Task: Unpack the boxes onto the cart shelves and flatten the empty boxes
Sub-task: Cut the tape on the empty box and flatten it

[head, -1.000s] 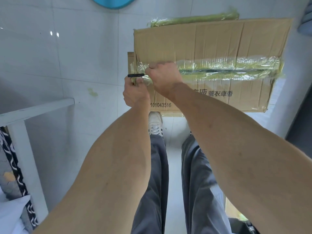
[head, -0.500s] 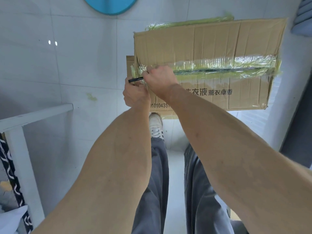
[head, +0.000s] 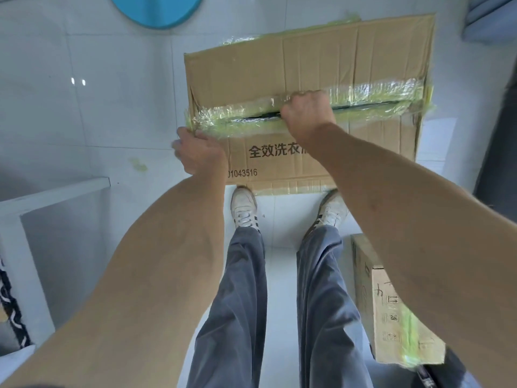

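A large cardboard box [head: 321, 63] with printed characters stands on the white floor in front of my feet. Yellow-green clear tape [head: 377, 92] runs along its top seam. My right hand [head: 307, 114] is a fist over the middle of the seam, gripping a thin black tool that is almost hidden in it. Left of the fist, a dark slit [head: 260, 116] shows in the tape. My left hand [head: 198, 152] grips the box's near left corner, fingers curled over the taped edge.
A smaller taped cardboard box [head: 391, 317] stands by my right leg. The white cart frame [head: 56, 193] is at the left, with a black-and-white patterned thing [head: 11, 309] under it. A blue round object [head: 156, 9] lies beyond the box.
My right hand has slid right along the seam from the left end to about the middle, leaving a slit in the tape. My left hand has dropped slightly to the corner.
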A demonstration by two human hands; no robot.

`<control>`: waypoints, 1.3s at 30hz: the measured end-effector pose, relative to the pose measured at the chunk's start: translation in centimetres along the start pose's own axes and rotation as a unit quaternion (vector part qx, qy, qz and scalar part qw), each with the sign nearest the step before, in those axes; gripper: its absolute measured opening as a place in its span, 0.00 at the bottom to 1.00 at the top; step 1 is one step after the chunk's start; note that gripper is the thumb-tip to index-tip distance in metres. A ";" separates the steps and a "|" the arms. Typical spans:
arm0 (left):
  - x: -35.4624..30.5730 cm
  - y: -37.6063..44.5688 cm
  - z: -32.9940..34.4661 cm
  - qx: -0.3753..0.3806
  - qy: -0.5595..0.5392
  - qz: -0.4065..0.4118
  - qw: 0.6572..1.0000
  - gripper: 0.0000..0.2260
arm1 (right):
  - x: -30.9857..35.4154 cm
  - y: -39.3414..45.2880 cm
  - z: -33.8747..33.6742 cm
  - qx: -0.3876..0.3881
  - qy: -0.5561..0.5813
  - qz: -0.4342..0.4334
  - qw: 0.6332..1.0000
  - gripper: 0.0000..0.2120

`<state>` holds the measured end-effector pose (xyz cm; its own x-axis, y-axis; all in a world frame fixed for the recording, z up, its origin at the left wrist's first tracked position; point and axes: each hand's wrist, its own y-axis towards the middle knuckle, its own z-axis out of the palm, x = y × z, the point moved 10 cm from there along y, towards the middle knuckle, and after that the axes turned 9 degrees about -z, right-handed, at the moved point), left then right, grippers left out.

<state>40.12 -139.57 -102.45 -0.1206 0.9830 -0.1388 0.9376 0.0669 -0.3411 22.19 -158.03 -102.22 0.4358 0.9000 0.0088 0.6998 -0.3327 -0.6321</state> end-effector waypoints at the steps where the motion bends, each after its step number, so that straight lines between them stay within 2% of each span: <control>1: -0.8 -0.9 0.0 -0.026 0.034 0.006 0.999 0.19 | -0.3 -0.4 0.1 -0.002 -0.004 0.000 1.000 0.13; 3: -3.5 -3.3 -0.1 -0.070 0.095 0.074 0.990 0.30 | 0.0 -0.6 -0.4 -0.018 0.004 -0.002 1.000 0.15; 4: -5.3 -5.1 0.2 -0.075 0.122 0.139 0.980 0.31 | -0.1 -0.5 -0.9 -0.032 0.019 -0.002 0.999 0.15; 6: -8.1 -9.2 2.6 -0.025 0.174 0.269 0.947 0.29 | -0.3 -0.4 -2.0 -0.052 0.044 -0.014 0.998 0.12; 8: -8.6 -12.4 5.2 0.044 0.189 0.315 0.929 0.29 | -0.5 -0.6 -2.8 -0.069 0.047 -0.039 0.996 0.11; 12: -7.0 -14.2 6.8 0.095 0.210 0.255 0.939 0.33 | -1.2 -2.4 -2.6 -0.059 0.026 -0.058 0.996 0.09; 15: -6.9 -13.5 6.7 0.104 0.241 0.252 0.931 0.33 | -1.2 -3.2 -2.2 -0.024 0.044 -0.058 0.997 0.07; 18: -7.6 -12.6 6.5 0.114 0.258 0.251 0.926 0.32 | -2.2 -3.5 -3.1 -0.021 0.052 -0.054 0.997 0.10; 22: -8.1 -11.9 6.5 0.121 0.287 0.227 0.923 0.31 | -3.8 -3.9 -2.6 -0.020 0.060 -0.031 0.998 0.13; 25: -7.3 -12.2 6.8 0.124 0.306 0.203 0.922 0.31 | -5.2 -5.1 -0.5 0.010 0.058 -0.016 0.998 0.10; 29: -7.0 -12.0 7.3 0.122 0.309 0.214 0.919 0.32 | -9.9 -7.8 2.4 0.055 0.023 0.034 0.998 0.10; 33: -7.2 -11.7 7.0 0.119 0.310 0.217 0.918 0.32 | -11.4 -9.1 1.7 0.074 0.054 0.080 0.993 0.14; 35: -7.6 -11.8 6.5 0.112 0.311 0.212 0.920 0.32 | -11.7 -9.1 0.8 0.037 0.078 0.107 0.991 0.11; 39: -9.9 -12.5 5.1 0.076 0.303 0.211 0.926 0.33 | -14.0 -11.6 0.2 -0.101 0.144 0.202 0.963 0.09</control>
<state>27.94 -151.04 -101.57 0.4946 0.8349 0.2414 0.7973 -0.3253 -0.5084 7.85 -166.71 -95.18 0.8144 0.5797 0.0259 0.5232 -0.7143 -0.4649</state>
